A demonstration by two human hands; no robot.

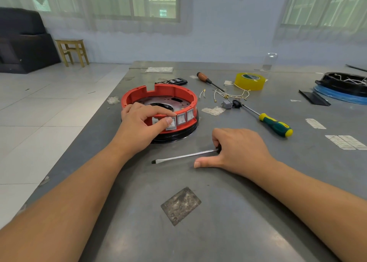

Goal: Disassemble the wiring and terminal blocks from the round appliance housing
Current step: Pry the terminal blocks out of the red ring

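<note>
The left hand (139, 126) pinches a grey rocker switch (171, 125) on the round red plastic housing (158, 102). The right hand (238, 148) grips a flat-blade metal screwdriver (182, 156) lying on the table. Next, I think, pry that switch out.

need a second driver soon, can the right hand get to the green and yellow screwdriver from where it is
Probably yes: the green and yellow screwdriver lies on bare grey table beyond the right hand, nothing between. But that hand grips a flat-blade screwdriver, so it must drop it first.
</note>
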